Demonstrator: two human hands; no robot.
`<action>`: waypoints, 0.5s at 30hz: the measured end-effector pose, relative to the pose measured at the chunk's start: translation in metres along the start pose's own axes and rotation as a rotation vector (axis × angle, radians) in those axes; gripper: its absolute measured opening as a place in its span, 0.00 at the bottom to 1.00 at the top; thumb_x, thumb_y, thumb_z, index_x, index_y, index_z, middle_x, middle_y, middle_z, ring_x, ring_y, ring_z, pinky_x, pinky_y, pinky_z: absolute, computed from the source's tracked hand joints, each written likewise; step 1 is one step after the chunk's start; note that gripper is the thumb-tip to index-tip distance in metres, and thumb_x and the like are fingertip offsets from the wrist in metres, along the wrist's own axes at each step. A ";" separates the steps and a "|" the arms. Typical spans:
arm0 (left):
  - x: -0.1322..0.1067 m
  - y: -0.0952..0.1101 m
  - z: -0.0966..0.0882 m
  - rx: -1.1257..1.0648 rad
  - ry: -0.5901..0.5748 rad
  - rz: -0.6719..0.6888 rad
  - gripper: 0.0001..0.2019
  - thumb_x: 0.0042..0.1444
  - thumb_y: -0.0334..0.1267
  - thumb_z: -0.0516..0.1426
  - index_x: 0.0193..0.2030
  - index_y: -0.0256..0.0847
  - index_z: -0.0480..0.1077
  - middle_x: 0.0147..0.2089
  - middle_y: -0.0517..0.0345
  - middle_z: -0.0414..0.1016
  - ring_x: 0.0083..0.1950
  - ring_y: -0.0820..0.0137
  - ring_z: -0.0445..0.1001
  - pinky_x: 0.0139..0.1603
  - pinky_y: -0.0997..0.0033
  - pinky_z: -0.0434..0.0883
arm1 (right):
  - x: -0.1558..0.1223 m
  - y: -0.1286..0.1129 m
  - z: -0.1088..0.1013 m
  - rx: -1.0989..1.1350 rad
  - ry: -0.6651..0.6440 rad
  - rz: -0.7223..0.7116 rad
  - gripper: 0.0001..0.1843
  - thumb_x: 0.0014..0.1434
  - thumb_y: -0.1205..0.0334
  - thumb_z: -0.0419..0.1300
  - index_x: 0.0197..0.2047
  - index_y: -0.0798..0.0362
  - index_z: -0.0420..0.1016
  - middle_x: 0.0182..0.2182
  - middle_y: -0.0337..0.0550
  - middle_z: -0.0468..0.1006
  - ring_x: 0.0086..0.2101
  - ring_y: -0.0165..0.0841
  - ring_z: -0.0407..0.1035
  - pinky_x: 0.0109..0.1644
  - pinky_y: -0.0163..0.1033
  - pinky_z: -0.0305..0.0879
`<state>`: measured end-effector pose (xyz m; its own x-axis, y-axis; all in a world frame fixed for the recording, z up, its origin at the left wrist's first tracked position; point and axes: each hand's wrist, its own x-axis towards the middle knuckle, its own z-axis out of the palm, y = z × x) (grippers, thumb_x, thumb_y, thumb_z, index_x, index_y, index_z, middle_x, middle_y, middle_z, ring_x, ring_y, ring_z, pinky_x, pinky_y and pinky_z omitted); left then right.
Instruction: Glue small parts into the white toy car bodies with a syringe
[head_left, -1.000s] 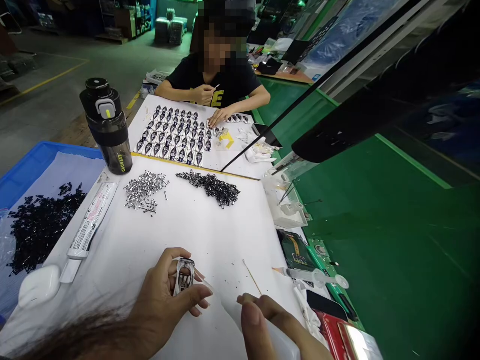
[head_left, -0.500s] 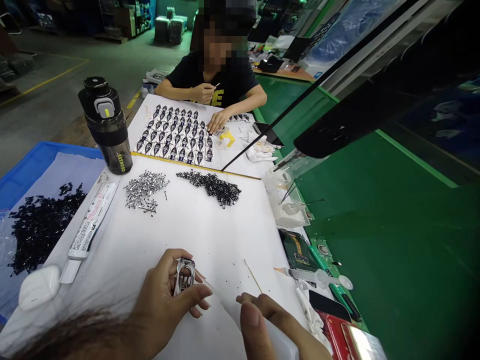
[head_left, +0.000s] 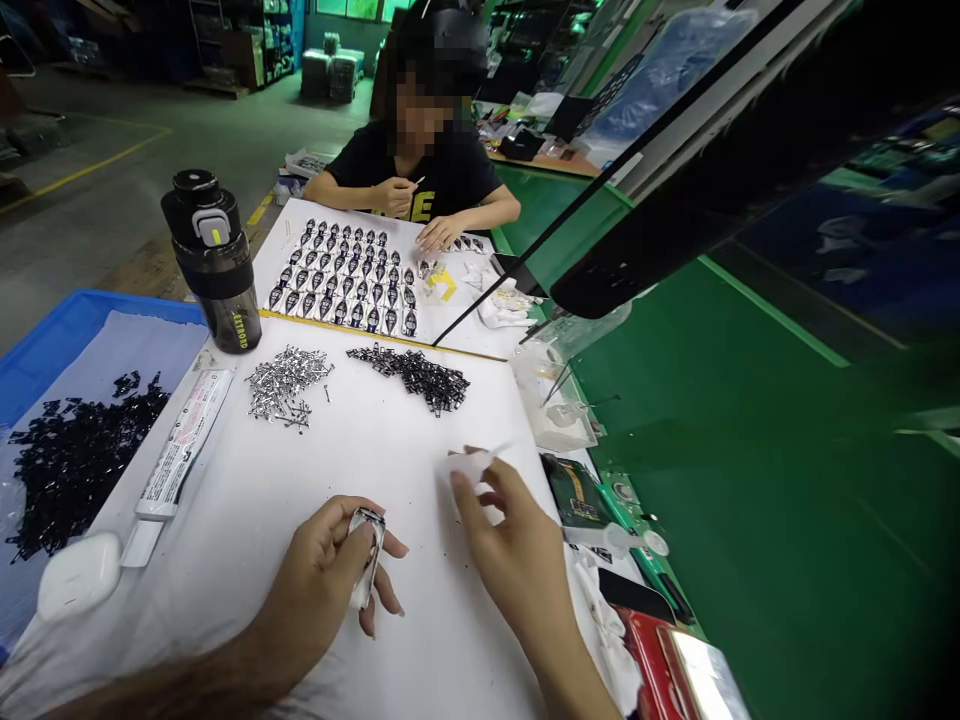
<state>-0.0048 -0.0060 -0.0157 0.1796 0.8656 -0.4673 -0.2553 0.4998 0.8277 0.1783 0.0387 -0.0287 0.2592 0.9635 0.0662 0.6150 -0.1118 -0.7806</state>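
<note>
- The left hand (head_left: pixel 326 560) is closed round a small silver piece (head_left: pixel 366 588), which sits tilted above the white surface (head_left: pixel 315 475), thumb pressed across its face.
- The right hand (head_left: pixel 514 535) pinches a whitish translucent item (head_left: pixel 472 466) between thumb and fingers; its exact kind is unclear.
- The silver piece could slip or turn if the thumb's hold loosens, since it looks smooth and narrow.
- A sweep of the right hand forward could scatter the black parts (head_left: pixel 420 378) or, further left, the loose silver pins (head_left: pixel 289 385).
- Yellow lettering on the dark bottle (head_left: pixel 220 280) seems to read "EXTRORD", though the last letters are uncertain.
- The white tube (head_left: pixel 184 450) carries printed lines, too small to make out.
- A yellow "E" shows on the co-worker's black shirt (head_left: pixel 454 165).
- Marks on the dark green packet (head_left: pixel 574 492) are too blurred to read.
</note>
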 end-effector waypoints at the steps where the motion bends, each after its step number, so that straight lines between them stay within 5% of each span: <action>1: 0.001 0.000 -0.001 -0.009 0.007 -0.001 0.17 0.59 0.50 0.56 0.44 0.37 0.68 0.40 0.49 0.78 0.23 0.72 0.74 0.18 0.74 0.66 | 0.001 0.001 0.002 -0.068 -0.041 -0.020 0.21 0.59 0.45 0.57 0.49 0.48 0.74 0.39 0.45 0.80 0.32 0.38 0.73 0.32 0.39 0.66; 5: 0.002 -0.001 -0.003 -0.026 0.020 0.011 0.17 0.58 0.49 0.56 0.45 0.37 0.69 0.39 0.48 0.79 0.22 0.75 0.70 0.17 0.75 0.63 | -0.003 0.003 0.004 -0.184 -0.057 -0.043 0.18 0.60 0.49 0.55 0.50 0.47 0.73 0.38 0.43 0.80 0.38 0.40 0.76 0.40 0.42 0.69; 8: 0.001 0.000 -0.003 -0.024 0.033 0.016 0.16 0.57 0.49 0.56 0.44 0.37 0.69 0.39 0.49 0.79 0.21 0.76 0.68 0.17 0.75 0.61 | -0.016 0.004 0.000 -0.212 -0.049 -0.065 0.27 0.59 0.49 0.57 0.59 0.51 0.67 0.43 0.49 0.80 0.41 0.43 0.77 0.42 0.47 0.72; 12: -0.002 0.004 -0.003 -0.011 0.054 -0.015 0.17 0.54 0.50 0.57 0.41 0.37 0.69 0.39 0.49 0.79 0.19 0.78 0.64 0.17 0.75 0.59 | -0.041 -0.006 -0.019 -0.139 0.232 -0.268 0.37 0.60 0.53 0.60 0.69 0.52 0.55 0.54 0.58 0.76 0.47 0.46 0.76 0.47 0.53 0.74; 15: -0.004 0.006 -0.003 0.009 0.062 -0.040 0.17 0.53 0.50 0.57 0.40 0.37 0.70 0.38 0.50 0.78 0.18 0.79 0.62 0.17 0.75 0.57 | -0.035 -0.023 -0.047 -0.038 0.437 -0.483 0.31 0.60 0.61 0.63 0.65 0.53 0.62 0.48 0.55 0.78 0.44 0.42 0.77 0.49 0.52 0.74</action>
<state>-0.0100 -0.0058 -0.0098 0.1305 0.8452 -0.5182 -0.2407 0.5341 0.8105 0.1902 -0.0042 0.0165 0.2211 0.7210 0.6568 0.7620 0.2926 -0.5777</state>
